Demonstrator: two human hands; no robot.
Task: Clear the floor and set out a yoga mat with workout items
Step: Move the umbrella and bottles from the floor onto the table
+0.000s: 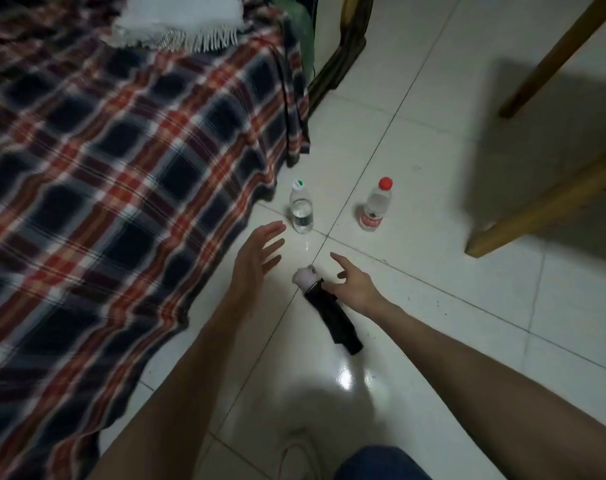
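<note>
Now my right hand [355, 287] hovers with fingers spread over the rolled black cloth bundle with a white end [329, 308] — likely to clear it; my left hand [256, 261], fingers straight, reaches beside it toward the clear green-capped plastic bottle [301, 211].

The plaid blanket [121, 188] is blurred and cut off by the left and top edges. Part of the dark rolled item [332, 317] is hidden under the right hand [353, 287]; what it is cannot be told, perhaps a folded umbrella. The bottle labels are too small to be read.
</note>
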